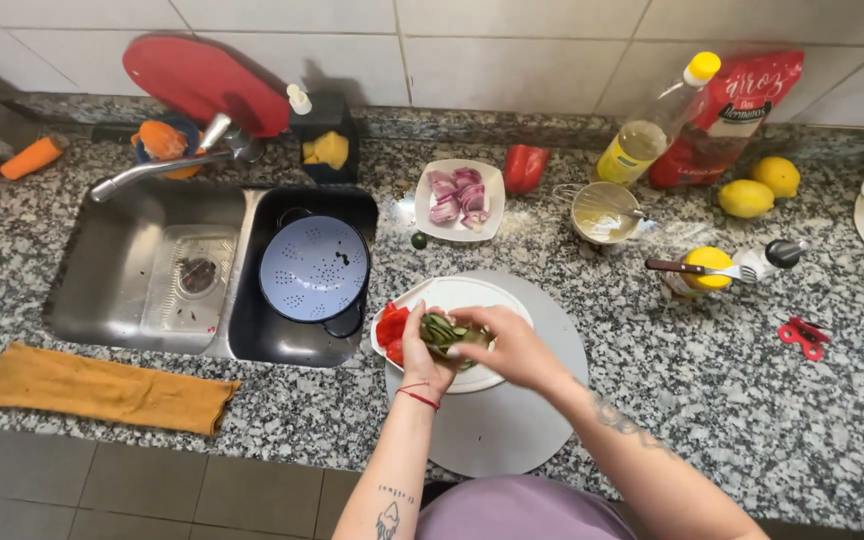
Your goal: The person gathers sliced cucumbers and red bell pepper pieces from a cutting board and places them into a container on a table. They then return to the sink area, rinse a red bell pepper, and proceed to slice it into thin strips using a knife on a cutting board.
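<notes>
My left hand (pixel 422 352) and my right hand (pixel 509 345) are cupped together around a pile of green vegetable slices (pixel 444 331), holding them just over a white square plate (pixel 467 296). Red pepper pieces (pixel 391 328) lie at the plate's left edge. The plate rests on a round grey cutting board (pixel 522 420) on the speckled granite counter (pixel 732 390). A red string is tied around my left wrist.
A sink (pixel 142 270) with a blue colander (pixel 313 268) lies to the left, an orange cloth (pixel 102 388) in front of it. Behind are a plate of red onion (pixel 460 196), a red pepper (pixel 525 167), a bowl with whisk (pixel 602 212), an oil bottle (pixel 655 122), lemons (pixel 759 188) and red scissors (pixel 803 335).
</notes>
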